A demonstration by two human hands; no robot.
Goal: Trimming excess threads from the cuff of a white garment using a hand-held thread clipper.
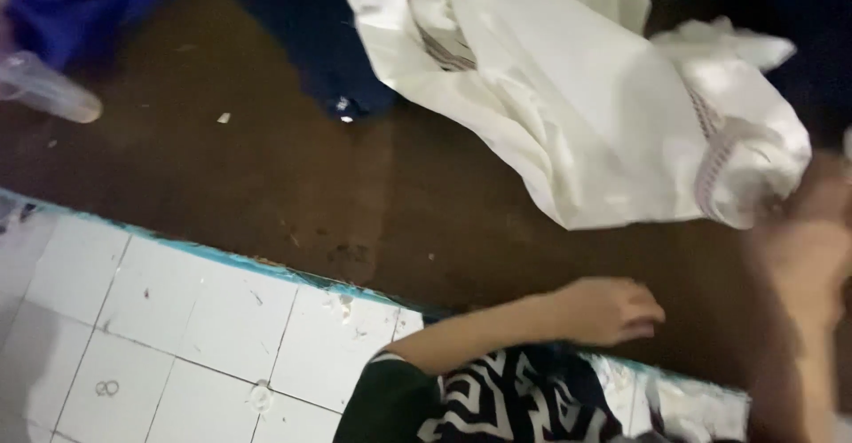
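A large white cloth (pixel 568 97) with a thin striped band lies crumpled on the brown table (pixel 266 168), at the back right. My right hand (pixel 803 248) is a blur at the right edge. It touches the cloth's lower right corner, and its grip is too smeared to read. My left hand (pixel 612 310) rests palm down on the table near the front edge, fingers loosely curled, holding nothing. Its forearm comes out of a dark sleeve over a black and white patterned garment (pixel 515 399).
Dark blue fabric (pixel 311 35) lies at the back middle, brighter blue fabric (pixel 71 8) at the back left beside a clear plastic item (pixel 49 92). Small white scraps dot the table. White floor tiles (pixel 177 336) show below the table's blue-edged front.
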